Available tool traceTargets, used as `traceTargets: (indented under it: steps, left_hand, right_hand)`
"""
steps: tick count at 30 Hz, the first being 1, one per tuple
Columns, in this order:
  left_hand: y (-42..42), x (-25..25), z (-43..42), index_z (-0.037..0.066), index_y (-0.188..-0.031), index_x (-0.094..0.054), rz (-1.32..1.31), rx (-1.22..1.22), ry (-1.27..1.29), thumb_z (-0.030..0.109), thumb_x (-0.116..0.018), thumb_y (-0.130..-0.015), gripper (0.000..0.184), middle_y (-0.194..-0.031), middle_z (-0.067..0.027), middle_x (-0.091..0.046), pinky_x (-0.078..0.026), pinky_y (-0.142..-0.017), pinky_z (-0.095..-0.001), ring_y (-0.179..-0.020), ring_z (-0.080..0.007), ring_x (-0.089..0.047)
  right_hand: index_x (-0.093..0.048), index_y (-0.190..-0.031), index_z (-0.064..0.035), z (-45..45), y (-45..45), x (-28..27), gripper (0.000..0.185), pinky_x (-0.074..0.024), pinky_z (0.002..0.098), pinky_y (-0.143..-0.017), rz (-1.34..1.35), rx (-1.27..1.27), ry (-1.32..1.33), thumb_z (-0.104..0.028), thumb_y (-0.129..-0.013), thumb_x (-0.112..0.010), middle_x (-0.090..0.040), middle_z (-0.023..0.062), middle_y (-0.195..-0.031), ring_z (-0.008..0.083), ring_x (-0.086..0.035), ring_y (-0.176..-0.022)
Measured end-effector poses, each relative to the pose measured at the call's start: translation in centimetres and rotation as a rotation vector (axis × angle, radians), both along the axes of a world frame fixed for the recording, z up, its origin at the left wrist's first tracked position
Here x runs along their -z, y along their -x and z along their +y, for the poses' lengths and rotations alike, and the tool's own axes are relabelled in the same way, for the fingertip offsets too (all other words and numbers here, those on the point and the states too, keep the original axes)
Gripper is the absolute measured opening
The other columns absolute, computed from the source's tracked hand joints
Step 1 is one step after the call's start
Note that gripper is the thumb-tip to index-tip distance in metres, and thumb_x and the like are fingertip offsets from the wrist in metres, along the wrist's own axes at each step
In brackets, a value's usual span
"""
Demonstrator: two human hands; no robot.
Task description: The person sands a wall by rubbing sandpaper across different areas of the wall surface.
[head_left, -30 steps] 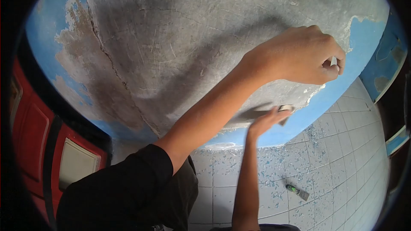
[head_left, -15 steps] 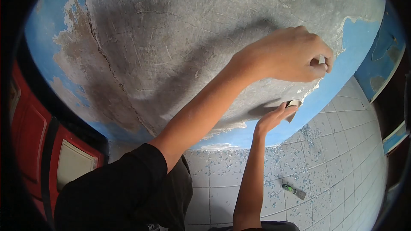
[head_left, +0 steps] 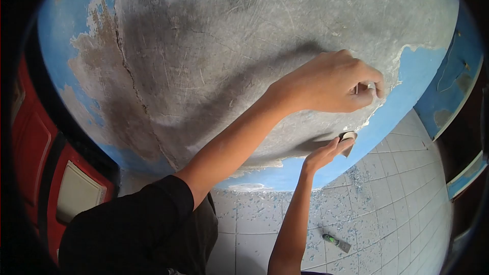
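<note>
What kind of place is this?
Probably a room in a building that's being fixed up. The wall has a big gray patch with no blue paint, bluish flakes are scattered on the tiled floor, and a scraper lies there too.

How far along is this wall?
Much of the wall already shows bare grey, with flakes scattered on the floor. The left hand grips something pale, and the right hand holds a curled beige sheet near the ragged paint edge. Blue paint remains around the edges, probably left to do.
</note>
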State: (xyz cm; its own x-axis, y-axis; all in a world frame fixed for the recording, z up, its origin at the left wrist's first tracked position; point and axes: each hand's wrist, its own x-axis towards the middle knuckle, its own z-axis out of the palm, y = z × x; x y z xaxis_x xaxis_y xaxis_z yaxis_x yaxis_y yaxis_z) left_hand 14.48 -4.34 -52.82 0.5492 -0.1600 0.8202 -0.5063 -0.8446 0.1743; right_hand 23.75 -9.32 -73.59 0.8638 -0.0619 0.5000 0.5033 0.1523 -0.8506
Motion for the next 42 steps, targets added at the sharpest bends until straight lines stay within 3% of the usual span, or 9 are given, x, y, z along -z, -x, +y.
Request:
traceTargets:
  steps: [7,9,11,13,16,23,28,32,42]
  left_hand:
    - [-1.3,0.6,-1.6,0.008,-0.087,-0.067,0.103,0.001,0.016,0.008,-0.055,-0.074,0.017,-0.061,-0.0055,-0.064,-0.044,-0.048,-0.0241,-0.046,-0.0105,-0.057]
    - [-1.6,1.0,-2.8,0.008,-0.089,-0.066,0.174,-0.017,-0.03,0.007,-0.056,-0.075,0.018,-0.059,-0.0043,-0.064,-0.042,-0.046,-0.0223,-0.045,-0.0077,-0.055]
    - [-1.5,1.2,-3.7,0.009,-0.088,-0.066,0.232,0.024,-0.077,0.008,-0.055,-0.075,0.018,-0.057,-0.0038,-0.063,-0.038,-0.042,-0.0231,-0.04,-0.0069,-0.051]
    - [-1.3,1.2,-3.3,0.008,-0.088,-0.066,0.23,0.026,-0.064,0.006,-0.052,-0.075,0.019,-0.057,-0.0047,-0.062,-0.038,-0.042,-0.0237,-0.04,-0.0085,-0.051]
    - [-0.9,0.6,-2.0,0.007,-0.084,-0.067,0.257,-0.032,-0.01,0.009,-0.053,-0.074,0.017,-0.055,-0.0046,-0.062,-0.044,-0.047,-0.0264,-0.046,-0.0122,-0.057]
    - [-0.9,0.6,-1.7,0.008,-0.088,-0.067,0.157,-0.035,-0.032,0.007,-0.053,-0.075,0.019,-0.055,-0.0027,-0.061,-0.038,-0.043,-0.0223,-0.04,-0.0078,-0.05]
    - [-1.0,0.8,-2.5,0.007,-0.086,-0.067,0.177,-0.019,-0.066,0.007,-0.053,-0.074,0.018,-0.054,-0.0017,-0.06,-0.036,-0.042,-0.0227,-0.038,-0.007,-0.049]
    - [0.0,0.0,-1.6,0.008,-0.084,-0.067,0.216,-0.062,-0.038,0.008,-0.054,-0.073,0.018,-0.057,-0.0033,-0.062,-0.042,-0.045,-0.0259,-0.045,-0.0115,-0.055]
    - [0.2,0.1,-1.1,0.007,-0.085,-0.067,0.092,-0.03,-0.033,0.008,-0.054,-0.074,0.017,-0.057,-0.0053,-0.063,-0.042,-0.044,-0.0259,-0.046,-0.0113,-0.058]
  right_hand:
    - [-0.002,-0.137,0.009,5.3,11.7,4.0,0.077,-0.0111,0.0418,-0.11,-0.255,0.02,0.365,-0.044,-0.091,-0.035,-0.002,0.0291,-0.143,0.0377,-0.006,-0.135]
    - [-0.004,-0.136,0.0119,6.4,12.4,7.3,0.08,-0.0119,0.0435,-0.11,-0.001,-0.326,0.199,-0.045,-0.09,-0.037,-0.004,0.0309,-0.142,0.0396,-0.007,-0.134]
    - [-0.005,-0.135,0.0129,5.5,11.3,5.9,0.08,-0.012,0.0448,-0.11,-0.299,0.222,1.213,-0.045,-0.089,-0.035,-0.006,0.0306,-0.142,0.0417,-0.008,-0.134]
    - [-0.006,-0.137,0.0088,4.5,8.8,4.4,0.073,-0.0079,0.0438,-0.11,-0.181,-0.137,0.228,-0.042,-0.092,-0.033,-0.004,0.03,-0.143,0.0426,-0.004,-0.134]
    - [-0.007,-0.139,0.0035,1.7,3.1,-0.6,0.071,-0.0089,0.0369,-0.111,-0.265,0.043,0.11,-0.045,-0.094,-0.03,-0.008,0.0208,-0.146,0.0302,-0.008,-0.136]
    - [-0.002,-0.139,0.0038,4.3,8.0,1.1,0.071,-0.0066,0.0378,-0.111,-0.398,0.091,0.206,-0.039,-0.094,-0.035,-0.002,0.0226,-0.146,0.0293,-0.005,-0.137]
    - [-0.012,-0.139,0.0025,10.1,10.6,17.3,0.072,-0.0108,0.0453,-0.109,-0.384,-0.398,0.737,-0.035,-0.088,-0.047,-0.015,0.0219,-0.143,0.0345,-0.014,-0.133]
    - [-0.018,-0.138,0.003,4.4,9.6,1.2,0.064,-0.005,0.0529,-0.108,-0.518,-0.108,0.347,-0.035,-0.09,-0.037,-0.014,0.0241,-0.144,0.041,-0.011,-0.133]
    - [-0.016,-0.139,0.003,3.8,8.6,1.4,0.066,-0.0117,0.0533,-0.105,-0.496,0.035,0.288,-0.039,-0.091,-0.033,-0.014,0.0276,-0.143,0.0422,-0.014,-0.133]
